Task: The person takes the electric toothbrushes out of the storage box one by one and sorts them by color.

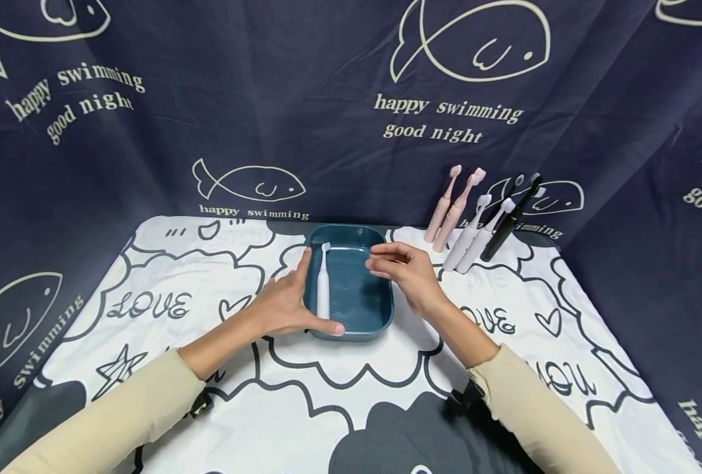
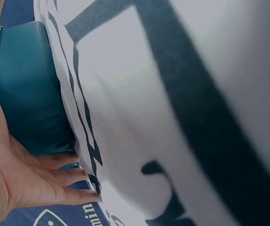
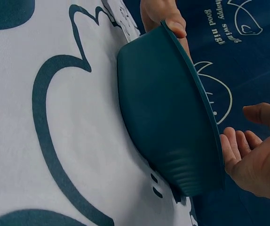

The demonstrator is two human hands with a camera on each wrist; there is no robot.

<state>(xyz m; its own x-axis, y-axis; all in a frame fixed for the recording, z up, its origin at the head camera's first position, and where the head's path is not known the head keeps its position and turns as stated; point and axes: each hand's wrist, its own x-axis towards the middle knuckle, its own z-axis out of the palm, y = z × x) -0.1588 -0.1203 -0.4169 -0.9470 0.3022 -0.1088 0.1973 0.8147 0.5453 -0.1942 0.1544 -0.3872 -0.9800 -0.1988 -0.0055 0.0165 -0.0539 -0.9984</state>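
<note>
Bracing the teal tray [image 1: 380, 309] at its left wall: left hand [image 1: 282, 303], fingers straight, thumb along the near rim. Right hand [image 1: 407, 270]: relaxed, empty, hovering over the right rim. Contents: one white toothbrush [image 1: 324, 283], lying lengthwise. Beyond, six toothbrushes [image 1: 475, 220] lean on the backdrop.

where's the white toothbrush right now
In the head view, the white toothbrush lies inside the teal tray, along its left wall, beside the left hand.

tray [image 1: 380, 309]: teal, rounded-rectangular, shallow, upright on printed cloth near backdrop | toothbrush [image 1: 324, 289]: white electric, lying flat inside tray along left wall, head toward backdrop, handle end toward person
</note>
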